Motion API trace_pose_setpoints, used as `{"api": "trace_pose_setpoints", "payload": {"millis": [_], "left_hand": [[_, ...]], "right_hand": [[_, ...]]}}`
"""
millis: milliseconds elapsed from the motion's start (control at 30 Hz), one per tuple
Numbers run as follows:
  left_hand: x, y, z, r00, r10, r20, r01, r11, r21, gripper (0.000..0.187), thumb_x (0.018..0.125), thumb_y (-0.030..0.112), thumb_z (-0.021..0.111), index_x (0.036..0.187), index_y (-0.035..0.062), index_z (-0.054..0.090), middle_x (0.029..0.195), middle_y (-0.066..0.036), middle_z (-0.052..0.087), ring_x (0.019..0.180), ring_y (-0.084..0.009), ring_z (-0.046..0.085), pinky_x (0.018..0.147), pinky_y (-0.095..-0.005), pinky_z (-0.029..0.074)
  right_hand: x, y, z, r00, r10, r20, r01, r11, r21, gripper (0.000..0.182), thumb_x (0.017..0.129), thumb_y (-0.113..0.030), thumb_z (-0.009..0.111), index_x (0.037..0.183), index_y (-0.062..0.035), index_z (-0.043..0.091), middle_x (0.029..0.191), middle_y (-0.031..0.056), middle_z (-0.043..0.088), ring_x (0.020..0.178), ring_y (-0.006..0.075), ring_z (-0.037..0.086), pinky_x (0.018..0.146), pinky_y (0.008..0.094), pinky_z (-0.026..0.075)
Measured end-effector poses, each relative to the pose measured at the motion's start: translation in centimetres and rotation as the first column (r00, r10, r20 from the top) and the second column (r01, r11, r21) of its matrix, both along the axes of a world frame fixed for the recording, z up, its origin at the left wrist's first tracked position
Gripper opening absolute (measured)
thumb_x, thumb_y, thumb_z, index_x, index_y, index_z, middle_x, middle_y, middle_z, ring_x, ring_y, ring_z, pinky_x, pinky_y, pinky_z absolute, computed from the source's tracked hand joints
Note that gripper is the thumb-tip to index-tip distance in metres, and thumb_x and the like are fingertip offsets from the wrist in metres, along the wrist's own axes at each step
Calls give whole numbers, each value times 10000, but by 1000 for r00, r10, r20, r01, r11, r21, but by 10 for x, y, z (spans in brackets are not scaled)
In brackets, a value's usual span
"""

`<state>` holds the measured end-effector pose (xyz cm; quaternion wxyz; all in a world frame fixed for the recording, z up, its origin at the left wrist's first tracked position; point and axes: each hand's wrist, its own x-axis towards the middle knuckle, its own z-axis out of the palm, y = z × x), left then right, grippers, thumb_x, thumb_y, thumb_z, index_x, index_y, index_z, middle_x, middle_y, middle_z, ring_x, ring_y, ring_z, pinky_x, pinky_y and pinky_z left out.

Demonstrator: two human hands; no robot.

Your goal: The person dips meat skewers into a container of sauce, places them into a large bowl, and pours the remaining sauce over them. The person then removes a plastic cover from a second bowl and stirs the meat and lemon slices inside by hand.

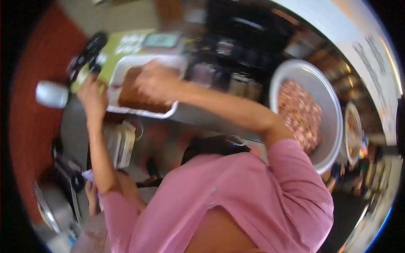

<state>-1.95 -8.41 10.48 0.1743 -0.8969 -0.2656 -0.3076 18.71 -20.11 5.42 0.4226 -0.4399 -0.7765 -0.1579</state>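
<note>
A white rectangular tray (145, 113) holds reddish-brown, powdery-looking stuff (139, 95). My right hand (158, 82) reaches over it from the right, fingers curled and bunched downward; motion blur hides what is in them. Just left of the tray is my left hand (92, 96), its fingers closed near a dark, smeared object (95, 65). Whether it grips that object is not clear. At my right stands a big pale tub (331, 114) with many pieces of raw-looking pinkish meat (297, 111).
A scale-like device with a pale display (160, 40) lies behind the tray on a green surface (122, 40). A white blurred container (52, 94) is far left. Another person's hand (90, 192) shows at lower left. A second tub (352, 133) stands farther right.
</note>
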Motion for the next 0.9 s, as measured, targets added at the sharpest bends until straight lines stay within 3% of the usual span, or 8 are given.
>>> {"api": "trace_pose_setpoints", "payload": {"millis": [33, 100, 167, 367, 433, 567, 700, 900], "left_hand": [[1, -5, 3, 997, 60, -54, -61, 998, -9, 158, 648, 65, 671, 790, 11, 627, 910, -130, 591, 870, -317, 567, 733, -405, 441], [2, -5, 1, 992, 114, -47, -118, 990, -77, 145, 692, 115, 672, 789, 21, 618, 929, -118, 586, 912, -307, 553, 783, -422, 416], [10, -30, 3, 958, 270, -98, -278, 958, -67, 126, 742, 144, 639, 821, 48, 616, 975, -88, 574, 966, -292, 526, 847, -442, 373], [11, -25, -21, 947, 257, -192, -274, 959, -67, 116, 776, 171, 615, 837, 72, 615, 998, -53, 561, 988, -268, 514, 872, -467, 338], [15, -26, -14, 954, 237, -183, -245, 969, -24, 112, 774, 165, 619, 841, 75, 618, 987, -50, 566, 984, -265, 515, 864, -473, 337], [32, -65, 26, 983, 177, -39, -175, 984, 43, 106, 771, 163, 629, 811, 67, 610, 968, -49, 570, 987, -268, 511, 847, -462, 342], [86, -134, 82, 952, -231, 199, 223, 973, 59, 80, 737, 87, 669, 752, 44, 603, 859, -80, 595, 867, -281, 554, 796, -400, 386], [195, -254, 82, 660, -623, 421, 692, 722, -17, 78, 688, 90, 689, 725, 73, 623, 840, -71, 613, 872, -259, 564, 820, -382, 368]], "right_hand": [[-3, -6, -3, 998, -53, 44, 58, 991, -122, 123, 686, -210, 579, 720, -105, 634, 700, 65, 600, 715, 245, 550, 689, 392, 418], [-10, -10, -5, 994, -103, -26, 105, 986, 131, 94, 664, -199, 587, 653, -107, 598, 629, 37, 545, 719, 216, 537, 673, 375, 403], [-12, -22, 1, 990, -65, -123, 70, 997, 32, 92, 689, -182, 580, 656, -96, 587, 640, 39, 562, 757, 215, 530, 718, 370, 388], [-12, -34, -24, 989, -137, -52, 138, 990, 26, 95, 685, -162, 604, 650, -77, 579, 670, 59, 581, 777, 222, 531, 748, 366, 386], [0, -44, -11, 970, -60, -237, 63, 998, 4, 95, 690, -158, 620, 659, -76, 585, 693, 67, 575, 780, 232, 532, 744, 373, 387], [42, -114, 44, 958, -142, -248, 181, 973, 145, 67, 666, -147, 677, 696, -138, 618, 704, 29, 569, 779, 224, 533, 729, 375, 388], [101, -235, 109, 948, -291, -132, 317, 908, 275, 199, 625, -86, 714, 804, -166, 680, 686, -20, 600, 688, 192, 558, 685, 346, 389], [154, -394, 136, 695, -693, 189, 699, 714, 48, 173, 680, -55, 669, 844, -108, 653, 706, 32, 578, 730, 224, 530, 714, 365, 389]]}}
